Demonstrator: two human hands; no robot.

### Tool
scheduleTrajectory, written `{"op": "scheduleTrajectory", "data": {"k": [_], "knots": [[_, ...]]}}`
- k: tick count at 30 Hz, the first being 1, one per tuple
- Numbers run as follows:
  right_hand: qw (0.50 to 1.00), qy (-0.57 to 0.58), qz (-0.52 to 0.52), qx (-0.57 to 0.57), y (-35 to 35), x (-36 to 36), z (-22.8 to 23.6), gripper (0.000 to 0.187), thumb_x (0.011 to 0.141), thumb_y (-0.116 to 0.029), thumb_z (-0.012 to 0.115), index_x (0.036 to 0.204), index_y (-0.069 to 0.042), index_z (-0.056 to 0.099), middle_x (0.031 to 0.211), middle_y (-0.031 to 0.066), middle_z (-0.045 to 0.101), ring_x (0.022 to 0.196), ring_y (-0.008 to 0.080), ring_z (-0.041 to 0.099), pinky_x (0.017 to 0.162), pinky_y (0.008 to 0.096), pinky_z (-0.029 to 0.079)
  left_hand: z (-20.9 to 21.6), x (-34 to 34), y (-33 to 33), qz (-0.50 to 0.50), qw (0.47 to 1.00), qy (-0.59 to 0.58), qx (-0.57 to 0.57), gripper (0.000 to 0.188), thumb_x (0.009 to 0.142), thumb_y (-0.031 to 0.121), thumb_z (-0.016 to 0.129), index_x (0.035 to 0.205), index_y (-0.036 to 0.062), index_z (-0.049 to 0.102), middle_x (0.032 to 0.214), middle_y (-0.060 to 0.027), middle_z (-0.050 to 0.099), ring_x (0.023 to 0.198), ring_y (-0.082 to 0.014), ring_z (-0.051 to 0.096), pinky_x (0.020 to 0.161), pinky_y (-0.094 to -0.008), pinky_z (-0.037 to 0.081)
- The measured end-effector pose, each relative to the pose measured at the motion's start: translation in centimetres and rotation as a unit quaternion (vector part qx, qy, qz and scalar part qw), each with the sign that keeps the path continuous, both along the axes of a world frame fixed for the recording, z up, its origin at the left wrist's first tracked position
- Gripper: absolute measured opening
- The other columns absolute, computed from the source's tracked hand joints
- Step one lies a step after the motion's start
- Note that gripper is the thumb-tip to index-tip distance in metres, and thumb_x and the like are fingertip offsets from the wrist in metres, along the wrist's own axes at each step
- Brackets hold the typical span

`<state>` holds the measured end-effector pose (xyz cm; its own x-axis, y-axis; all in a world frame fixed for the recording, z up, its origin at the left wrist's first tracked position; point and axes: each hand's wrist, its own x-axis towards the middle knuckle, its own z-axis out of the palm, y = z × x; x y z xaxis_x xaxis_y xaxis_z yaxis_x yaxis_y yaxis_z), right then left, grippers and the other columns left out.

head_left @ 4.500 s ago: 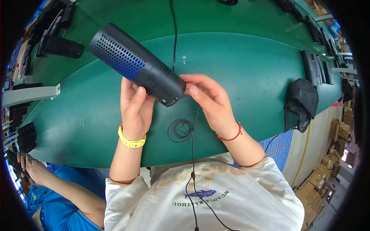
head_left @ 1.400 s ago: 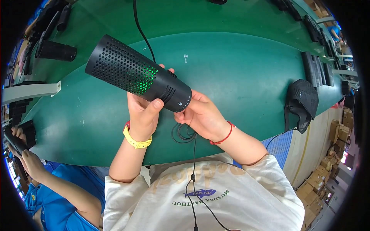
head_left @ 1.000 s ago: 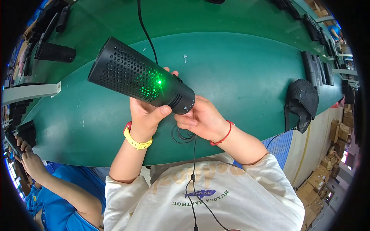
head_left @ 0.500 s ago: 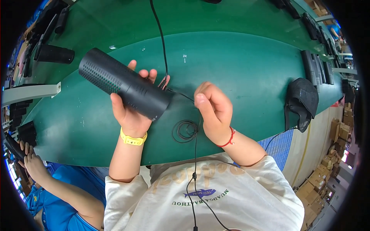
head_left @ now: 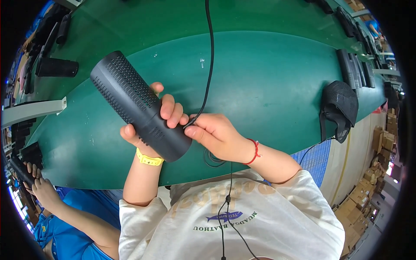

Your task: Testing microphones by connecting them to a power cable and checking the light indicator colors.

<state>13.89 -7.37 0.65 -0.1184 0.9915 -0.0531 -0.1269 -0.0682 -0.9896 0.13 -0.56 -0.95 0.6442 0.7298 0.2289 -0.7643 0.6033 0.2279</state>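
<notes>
My left hand is wrapped round a black perforated cylinder-shaped housing, tilted with its far end toward the upper left. Just to the right, my right hand pinches a black cable between thumb and fingers, close to the housing's lower end. From that pinch the cable runs up and away over the table. A thin coiled cord lies partly hidden below my right hand.
The green table bears a black mesh cap and several dark housings at right. At left are a grey metal arm and another black cylinder. A co-worker's hand holds a dark part at lower left.
My right hand has moved left to the cable beside the housing. The housing has turned and tipped more steeply, its near end lower. The hanging cable has shifted right.
</notes>
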Motion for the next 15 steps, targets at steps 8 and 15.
{"op": "scheduleTrajectory", "data": {"k": [8, 15], "knots": [[0.989, -0.028, 0.031, 0.142, -0.6, 0.0, -0.1, 0.016, 0.076, -0.003, 0.06, 0.062, -0.001, 0.052, 0.053, 0.0018, 0.046, 0.045, 0.0106, 0.034, 0.044, 0.0233, 0.03, -0.3, 0.7, 0.6, -0.128, 0.981, -0.149, -0.007, 0.065, 0.064, 0.034, 0.066, 0.116, 0.008, 0.037, 0.08, -0.0079, 0.052, 0.071, -0.0194, 0.05, 0.065, -0.0323, 0.039], [0.989, -0.023, -0.003, 0.148, -0.9, 0.0, -0.1, 0.022, 0.069, 0.001, 0.065, 0.056, -0.003, 0.048, 0.051, -0.0016, 0.042, 0.045, 0.0085, 0.031, 0.042, 0.0223, 0.026, -0.2, 0.7, 0.5, -0.151, 0.975, -0.162, 0.0, 0.062, 0.063, 0.032, 0.067, 0.113, 0.0075, 0.039, 0.078, -0.0087, 0.053, 0.067, -0.02, 0.051, 0.062, -0.0317, 0.04]]}}
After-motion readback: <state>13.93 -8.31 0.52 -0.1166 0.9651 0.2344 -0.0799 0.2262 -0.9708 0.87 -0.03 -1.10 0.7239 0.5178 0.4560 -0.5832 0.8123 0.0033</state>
